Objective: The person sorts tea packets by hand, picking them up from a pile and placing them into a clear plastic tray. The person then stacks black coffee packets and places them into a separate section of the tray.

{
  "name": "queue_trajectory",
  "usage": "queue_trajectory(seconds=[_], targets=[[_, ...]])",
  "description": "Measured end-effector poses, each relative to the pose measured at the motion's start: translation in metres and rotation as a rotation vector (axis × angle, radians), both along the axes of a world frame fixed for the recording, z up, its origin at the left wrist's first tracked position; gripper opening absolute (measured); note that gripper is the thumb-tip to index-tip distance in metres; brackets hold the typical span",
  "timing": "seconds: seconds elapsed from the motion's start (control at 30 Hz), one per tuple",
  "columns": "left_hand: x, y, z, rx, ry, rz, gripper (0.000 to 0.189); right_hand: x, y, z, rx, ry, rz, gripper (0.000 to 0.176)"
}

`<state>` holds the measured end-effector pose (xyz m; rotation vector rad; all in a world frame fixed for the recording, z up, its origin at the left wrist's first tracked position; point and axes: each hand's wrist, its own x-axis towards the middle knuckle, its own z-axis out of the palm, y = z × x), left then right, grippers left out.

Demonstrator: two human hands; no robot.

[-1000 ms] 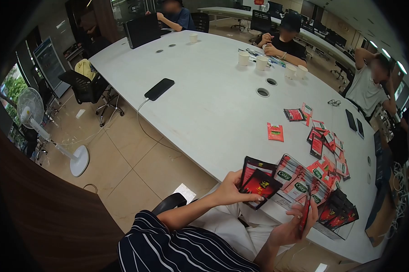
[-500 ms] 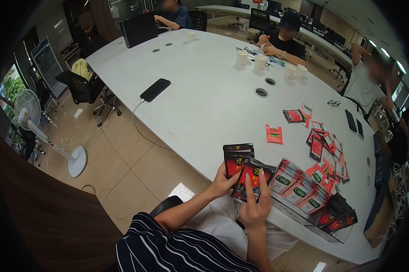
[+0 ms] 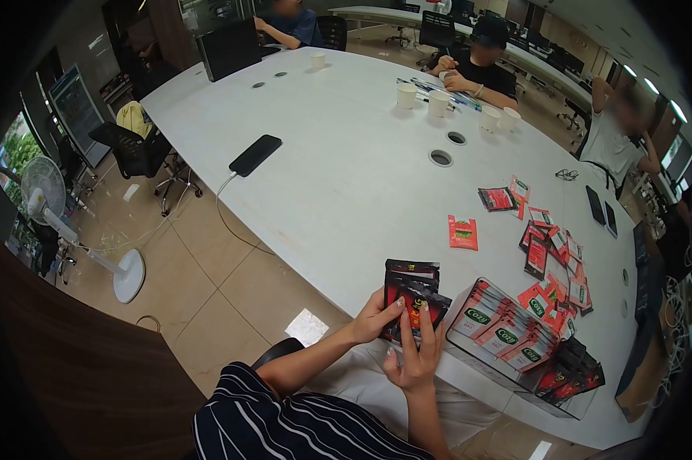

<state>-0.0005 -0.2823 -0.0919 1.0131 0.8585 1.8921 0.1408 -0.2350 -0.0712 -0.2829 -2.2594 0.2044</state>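
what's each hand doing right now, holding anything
Left hand: closed on a stack of black and red sachets.
Right hand: gripping the same stack, fingers laid over its front.

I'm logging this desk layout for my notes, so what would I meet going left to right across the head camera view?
Standing fan → black office chair → black phone → dark sachets, held by left hand and right hand → clear box of sachets.
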Motion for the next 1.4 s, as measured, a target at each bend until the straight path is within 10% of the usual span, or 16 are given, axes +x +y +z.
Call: queue_trajectory(seconds=[0.23, 0.5, 0.83, 1.13, 1.4], targets=[[0.0, 0.0, -0.001, 0.001, 0.019, -0.036, 0.025, -0.004, 0.0, -0.023, 0.035, 0.248, -0.059, 0.057], [-0.006, 0.0, -0.002, 0.018, -0.011, -0.298, 0.026, -0.002, 0.0, -0.027, -0.065, 0.408, -0.011, 0.103], [-0.011, 0.007, 0.016, 0.153, 0.071, -0.326, 0.071, -0.002, 0.002, -0.018, -0.061, 0.432, 0.046, 0.084], [-0.016, 0.003, -0.009, 0.085, 0.084, -0.317, 0.047, 0.005, -0.002, -0.011, -0.081, 0.358, 0.123, 0.045], [-0.007, 0.002, -0.008, -0.014, 0.052, -0.024, 0.036, -0.002, -0.001, -0.018, 0.003, 0.304, 0.062, 0.051]])
